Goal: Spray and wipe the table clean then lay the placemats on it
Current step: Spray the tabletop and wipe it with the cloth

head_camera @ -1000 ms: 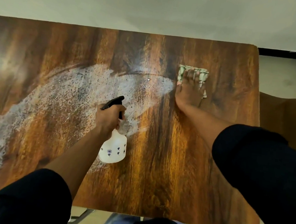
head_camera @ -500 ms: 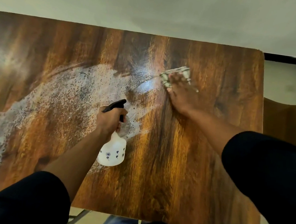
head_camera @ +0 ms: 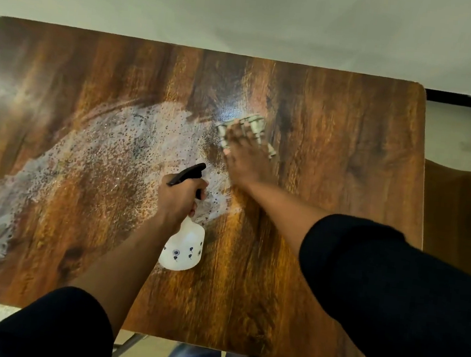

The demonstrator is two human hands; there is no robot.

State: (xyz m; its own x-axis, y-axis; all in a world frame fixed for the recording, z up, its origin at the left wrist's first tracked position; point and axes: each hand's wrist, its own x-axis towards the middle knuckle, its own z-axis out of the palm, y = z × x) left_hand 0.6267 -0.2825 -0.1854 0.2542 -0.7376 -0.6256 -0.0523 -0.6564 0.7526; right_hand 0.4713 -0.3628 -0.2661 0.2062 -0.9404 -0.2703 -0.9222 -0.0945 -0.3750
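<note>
A dark wood-grain table (head_camera: 335, 130) fills the view. A wide band of white foamy spray (head_camera: 91, 157) runs from the table's left edge to its middle. My left hand (head_camera: 178, 198) grips the neck of a white spray bottle (head_camera: 183, 248) with a black trigger head, held just above the table near the centre. My right hand (head_camera: 245, 156) presses flat on a pale checked cloth (head_camera: 253, 125) at the right end of the foam; my fingers hide most of the cloth. No placemats are in view.
A brown chair seat (head_camera: 459, 219) stands beyond the table's right edge. Pale floor (head_camera: 246, 10) lies past the far edge. A metal table leg (head_camera: 129, 344) shows below the near edge. My dark sleeves cover the lower corners.
My right hand has slid the cloth leftward into the foam, clearing its right end. The left hand and the bottle have stayed in place.
</note>
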